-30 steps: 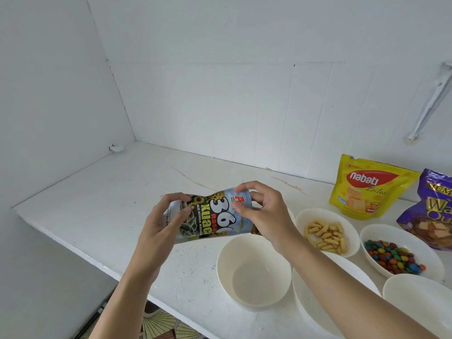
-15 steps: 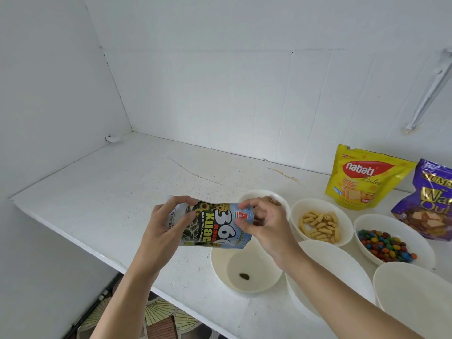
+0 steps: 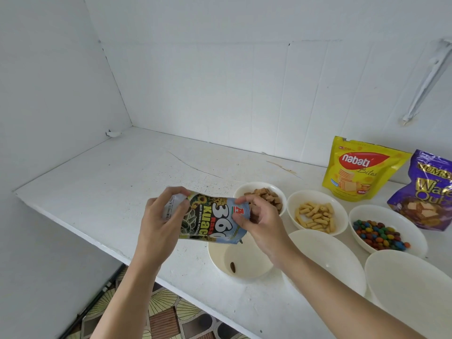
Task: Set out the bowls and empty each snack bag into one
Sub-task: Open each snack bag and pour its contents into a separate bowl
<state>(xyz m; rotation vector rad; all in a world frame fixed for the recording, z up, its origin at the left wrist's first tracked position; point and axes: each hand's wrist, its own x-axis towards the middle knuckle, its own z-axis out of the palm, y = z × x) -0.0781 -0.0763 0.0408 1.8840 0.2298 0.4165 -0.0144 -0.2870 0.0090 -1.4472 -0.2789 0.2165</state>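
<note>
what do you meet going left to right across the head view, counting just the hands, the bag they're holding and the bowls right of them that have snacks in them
left hand → sunflower seed bag → right hand → bowl of stick snacks → bowl of coloured candies

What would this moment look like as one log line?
step: emptying seed bag | left hand: holds its base | right hand: pinches its top end | near bowl: one seed inside
</note>
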